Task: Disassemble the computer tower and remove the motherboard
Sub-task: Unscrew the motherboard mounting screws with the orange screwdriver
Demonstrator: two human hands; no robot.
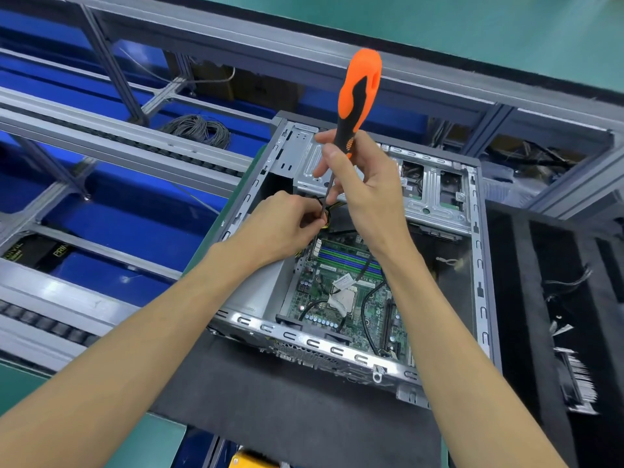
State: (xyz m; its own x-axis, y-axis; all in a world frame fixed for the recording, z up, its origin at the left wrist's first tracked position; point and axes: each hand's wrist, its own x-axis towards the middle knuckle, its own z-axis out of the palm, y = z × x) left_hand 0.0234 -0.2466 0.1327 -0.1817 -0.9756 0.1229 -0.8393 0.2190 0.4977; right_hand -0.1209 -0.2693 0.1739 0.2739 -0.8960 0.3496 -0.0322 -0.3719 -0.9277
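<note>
An open grey computer tower [479, 251] lies on its side on a black foam mat. Inside it lies the green motherboard [351, 298] with RAM slots, a bare CPU and black cables. My right hand [364, 184] grips the lower handle of an orange and black screwdriver [359, 92], which stands nearly upright with its shaft pointing down into the case. My left hand [280, 224] pinches the shaft near its tip, beside yellow and black wires at the board's far left corner. The tip itself is hidden behind my fingers.
A metal drive cage [429, 187] spans the far end of the case. Removed parts, including a finned heatsink [577, 380] and loose wires, lie on the black mat to the right. A roller conveyor frame [101, 146] and a coil of grey cable [199, 128] are at the left.
</note>
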